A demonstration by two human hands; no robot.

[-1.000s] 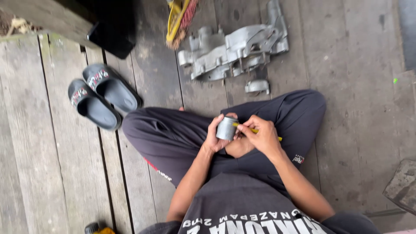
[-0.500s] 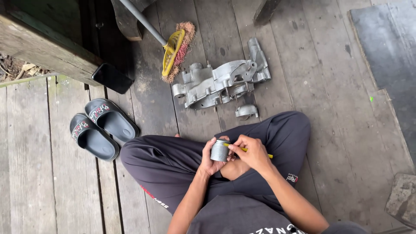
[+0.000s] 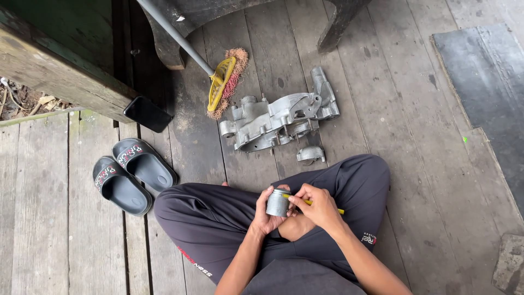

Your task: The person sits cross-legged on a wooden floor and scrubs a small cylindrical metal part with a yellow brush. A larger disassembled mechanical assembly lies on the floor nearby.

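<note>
— Slippers (image 3: 134, 175) first, at the far left: a dark grey pair lying side by side on the wooden floor (image 3: 426, 180), toes angled toward the green wall's corner. What's just above them?

— A flat black slab (image 3: 147, 113), leaning out from under the green wooden beam (image 3: 60, 71). Further right a broom (image 3: 224, 84) rests on the boards, its grey handle running up and left, the yellow head and reddish bristles pointing down.

— And the big metal piece?

— A grey cast engine casing (image 3: 278, 121) lies just right of the broom head, with a small loose metal cover (image 3: 311, 154) just below it, near the person's knee.

— Now the hands.

— The person sits cross-legged in dark trousers. The left hand (image 3: 268, 214) is wrapped around a small grey metal cylinder (image 3: 278, 202), fingers curled behind it, holding it upright over the lap. The right hand (image 3: 319, 206) sits right beside it, pinching a thin yellow stick-like tool (image 3: 327, 206) whose tip meets the cylinder's upper rim; the other end pokes out past the knuckles to the right.

— Anything beyond the knee?

— A dark mat (image 3: 486, 82) lies on the boards at the far right, well apart from the hands, and a rough grey block (image 3: 510, 265) shows at the lower right corner.
</note>
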